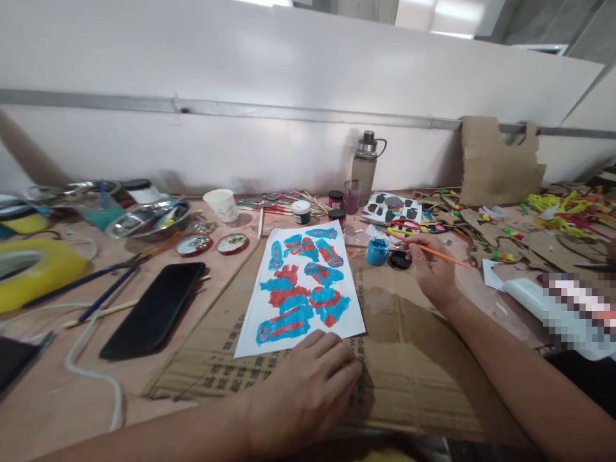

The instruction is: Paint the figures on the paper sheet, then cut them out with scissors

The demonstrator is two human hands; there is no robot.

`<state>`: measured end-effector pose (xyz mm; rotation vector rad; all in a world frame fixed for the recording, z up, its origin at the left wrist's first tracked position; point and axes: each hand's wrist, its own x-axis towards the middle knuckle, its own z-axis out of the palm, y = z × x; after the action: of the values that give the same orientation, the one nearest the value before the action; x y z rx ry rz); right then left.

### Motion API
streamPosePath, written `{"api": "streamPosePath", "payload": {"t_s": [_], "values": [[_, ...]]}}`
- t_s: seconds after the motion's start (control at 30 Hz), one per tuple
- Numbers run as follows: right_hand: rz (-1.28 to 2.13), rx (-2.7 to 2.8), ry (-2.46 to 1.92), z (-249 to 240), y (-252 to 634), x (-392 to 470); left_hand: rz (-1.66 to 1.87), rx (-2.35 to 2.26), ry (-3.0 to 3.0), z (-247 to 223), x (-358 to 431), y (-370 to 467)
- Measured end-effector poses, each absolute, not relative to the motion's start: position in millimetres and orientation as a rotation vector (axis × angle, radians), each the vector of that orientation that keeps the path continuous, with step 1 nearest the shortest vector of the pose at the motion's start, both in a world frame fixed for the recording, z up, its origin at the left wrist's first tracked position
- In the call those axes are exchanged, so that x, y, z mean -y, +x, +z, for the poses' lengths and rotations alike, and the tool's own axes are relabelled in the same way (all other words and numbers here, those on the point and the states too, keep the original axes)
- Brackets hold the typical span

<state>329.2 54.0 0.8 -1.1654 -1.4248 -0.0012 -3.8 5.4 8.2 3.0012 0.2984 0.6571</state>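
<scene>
Head view: left hand point(310, 378) hides part of painted paper point(298, 289), centre frame; cannot tell its grip.
Paintbrush point(450, 258): slim, orange, pinched in right hand point(433, 269), right of centre; tip unclear.
Cardboard point(399, 359): creased, ribbed.

White rectangular paper sheet point(308, 292) lies on flat brown cardboard point(399, 337); black rectangular phone point(154, 311) left, blue cylindrical plastic jar point(378, 253) right.

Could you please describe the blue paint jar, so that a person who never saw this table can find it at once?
Find the large cardboard sheet, where the painted paper lies. To the paper's right, by the right hand holding a thin orange tool, stands a small jar. Its blue body and open top distinguish it from the flat black lid beside it.
</scene>
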Motion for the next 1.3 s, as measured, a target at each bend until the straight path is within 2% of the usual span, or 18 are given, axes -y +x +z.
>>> {"api": "streamPosePath", "payload": {"t_s": [0.13, 0.23, 0.33, 0.4, 0.57, 0.83, 1.1, 1.3], "values": [[-0.019, 1.453, -1.211, 2, 333, -51, 0.811, -0.410, 2.886, 31, -13, -6], [-0.003, 1.426, -1.183, 5, 332, -50, 1.080, -0.503, 2.732, 53, -31, -12], [0.058, 1.342, -1.109, 8, 328, -52, 0.972, -0.835, 2.512, 71, -58, -21], [0.102, 1.277, -1.076, 11, 326, -55, 1.037, -1.105, 2.311, 74, -80, -29], [0.191, 1.121, -1.065, 13, 329, -62, 1.272, -1.432, 1.962, 53, -135, -54], [0.182, 1.083, -1.085, 14, 335, -65, 1.215, -1.653, 1.592, 8, -176, -78], [0.198, 1.126, -1.111, 21, 341, -71, 1.203, -1.692, 1.486, 11, -175, -76], [0.253, 1.198, -1.091, 50, 343, -93, 1.191, -1.640, 1.493, 11, -175, -75]]}}
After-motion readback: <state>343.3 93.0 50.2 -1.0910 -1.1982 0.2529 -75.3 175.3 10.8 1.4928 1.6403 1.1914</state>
